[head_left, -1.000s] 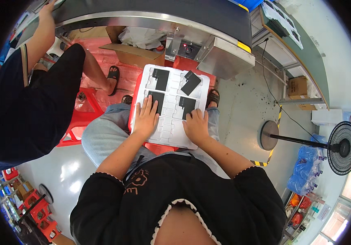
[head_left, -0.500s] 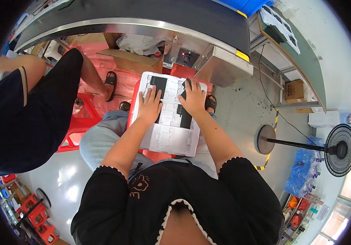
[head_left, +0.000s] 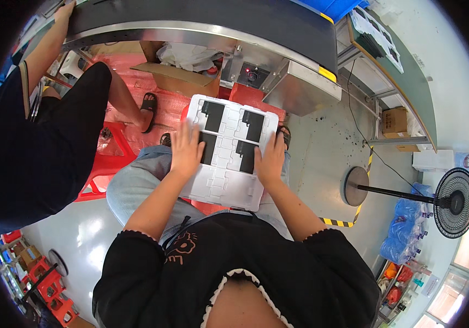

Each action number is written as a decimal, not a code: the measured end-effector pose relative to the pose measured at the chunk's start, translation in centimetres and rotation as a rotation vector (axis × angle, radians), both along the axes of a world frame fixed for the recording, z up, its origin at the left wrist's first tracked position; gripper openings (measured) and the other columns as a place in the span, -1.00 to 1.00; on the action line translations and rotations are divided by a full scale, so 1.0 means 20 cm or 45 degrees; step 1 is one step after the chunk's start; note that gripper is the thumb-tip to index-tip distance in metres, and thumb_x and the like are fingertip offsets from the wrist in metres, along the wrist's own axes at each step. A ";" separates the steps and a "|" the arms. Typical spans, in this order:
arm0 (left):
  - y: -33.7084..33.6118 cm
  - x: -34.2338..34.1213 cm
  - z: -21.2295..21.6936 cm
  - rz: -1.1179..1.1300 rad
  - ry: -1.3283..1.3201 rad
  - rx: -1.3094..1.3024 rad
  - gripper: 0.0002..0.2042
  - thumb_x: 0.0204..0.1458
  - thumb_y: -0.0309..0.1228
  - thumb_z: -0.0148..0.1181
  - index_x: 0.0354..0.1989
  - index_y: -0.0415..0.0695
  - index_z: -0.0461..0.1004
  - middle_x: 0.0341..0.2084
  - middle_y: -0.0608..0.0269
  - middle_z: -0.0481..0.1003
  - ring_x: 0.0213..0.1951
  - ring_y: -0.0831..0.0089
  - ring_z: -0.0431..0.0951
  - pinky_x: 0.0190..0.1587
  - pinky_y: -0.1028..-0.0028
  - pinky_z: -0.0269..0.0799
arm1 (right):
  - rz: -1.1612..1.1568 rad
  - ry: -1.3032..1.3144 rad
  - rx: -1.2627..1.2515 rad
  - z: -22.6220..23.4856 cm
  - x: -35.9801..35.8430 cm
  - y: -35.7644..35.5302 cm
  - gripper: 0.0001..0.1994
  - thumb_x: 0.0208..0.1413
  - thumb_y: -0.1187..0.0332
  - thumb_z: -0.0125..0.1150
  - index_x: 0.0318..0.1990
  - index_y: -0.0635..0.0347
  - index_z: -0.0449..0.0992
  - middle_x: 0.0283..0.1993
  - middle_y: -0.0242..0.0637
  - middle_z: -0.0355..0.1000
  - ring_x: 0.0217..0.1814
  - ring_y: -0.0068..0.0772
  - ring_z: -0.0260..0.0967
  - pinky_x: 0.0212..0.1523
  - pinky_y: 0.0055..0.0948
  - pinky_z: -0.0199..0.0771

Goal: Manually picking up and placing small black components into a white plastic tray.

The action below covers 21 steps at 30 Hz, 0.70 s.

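Note:
On my lap, over a red stool, lies a white moulded tray [head_left: 212, 185]. Several flat black rectangular pieces with notched edges sit in its far and middle pockets, among them a far-left piece [head_left: 214, 117] and a far-right piece [head_left: 253, 127]. The near pockets hold no black piece. My left hand [head_left: 186, 150] is at the tray's left edge, fingers apart and slightly blurred, thumb by the middle-left piece [head_left: 208, 147]. At the right edge is my right hand [head_left: 270, 161], fingers stretched along the side, its thumb over the tray beside the middle-right piece [head_left: 244, 157].
A black-topped conveyor [head_left: 201, 22] with a metal frame runs across the far side, a cardboard box [head_left: 182, 79] beneath it. Another person [head_left: 37, 142] sits close on my left. To the right stand a fan [head_left: 455, 202] and a green-topped table [head_left: 403, 82].
My hands have moved off the black pieces and outward to the tray's two sides, uncovering the pieces. The person on the left has stretched an arm toward the conveyor.

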<state>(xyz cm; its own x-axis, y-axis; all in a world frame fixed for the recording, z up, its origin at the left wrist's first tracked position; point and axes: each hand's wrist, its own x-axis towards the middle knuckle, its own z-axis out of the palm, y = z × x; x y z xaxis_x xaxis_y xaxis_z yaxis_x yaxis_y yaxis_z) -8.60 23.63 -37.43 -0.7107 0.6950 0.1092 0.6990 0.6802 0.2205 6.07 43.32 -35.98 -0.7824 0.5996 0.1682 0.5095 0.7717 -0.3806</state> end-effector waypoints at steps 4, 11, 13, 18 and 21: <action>-0.27 0.07 -0.19 0.453 -0.343 0.502 -0.46 0.08 -0.19 -0.15 0.13 -0.35 0.06 0.14 -0.31 0.00 0.15 -0.06 0.10 0.14 0.16 0.06 | -0.280 -0.024 -0.563 -0.20 0.20 -0.09 -0.36 0.04 0.23 -0.02 0.19 0.42 -0.08 0.19 0.28 -0.05 0.23 0.19 -0.05 0.18 -0.17 0.03; -0.33 0.09 -0.17 0.529 -0.821 0.603 -0.51 0.14 -0.14 -0.29 -0.05 -0.36 0.30 -0.20 -0.27 0.39 -0.04 -0.07 0.33 0.01 0.26 0.21 | -0.536 -0.070 -0.920 -0.21 0.15 -0.15 -0.36 0.09 0.20 -0.08 0.20 0.42 -0.13 0.11 0.28 0.10 0.16 0.16 0.09 0.15 -0.23 0.09; -0.34 0.09 -0.17 0.507 -0.893 0.549 -0.51 0.13 -0.17 -0.25 -0.02 -0.43 0.24 -0.15 -0.33 0.34 -0.03 -0.12 0.30 0.02 0.21 0.20 | -0.578 -0.157 -0.870 -0.20 0.15 -0.14 -0.38 0.09 0.21 -0.09 0.20 0.41 -0.12 0.11 0.22 0.14 0.16 0.09 0.12 0.13 -0.26 0.12; -0.34 0.11 -0.19 0.484 -0.727 0.601 -0.57 0.13 -0.25 -0.24 -0.06 -0.43 0.28 -0.17 -0.33 0.34 -0.07 -0.12 0.33 -0.01 0.21 0.25 | -0.086 -0.158 -1.103 -0.34 0.25 0.09 -0.35 0.03 0.18 0.04 0.17 0.38 -0.05 0.07 0.18 0.17 0.12 0.08 0.16 0.09 -0.25 0.18; -0.40 0.12 -0.24 0.503 -0.683 0.598 -0.65 0.10 -0.28 -0.22 -0.15 -0.32 0.36 -0.27 -0.24 0.41 -0.15 -0.06 0.40 -0.06 0.20 0.26 | 0.226 -0.508 -0.971 -0.09 0.15 0.07 -0.31 -0.02 0.15 0.10 0.17 0.37 -0.02 0.12 0.15 0.12 0.15 0.07 0.11 0.09 -0.22 0.18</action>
<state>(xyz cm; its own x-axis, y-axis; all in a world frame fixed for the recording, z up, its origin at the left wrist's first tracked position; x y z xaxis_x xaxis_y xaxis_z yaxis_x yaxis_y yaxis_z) -6.18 15.59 -42.14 -0.9322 0.3482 -0.0986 0.1446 0.6080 0.7807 8.98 44.75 -37.82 -0.7896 0.3013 -0.5345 0.6114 0.4601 -0.6438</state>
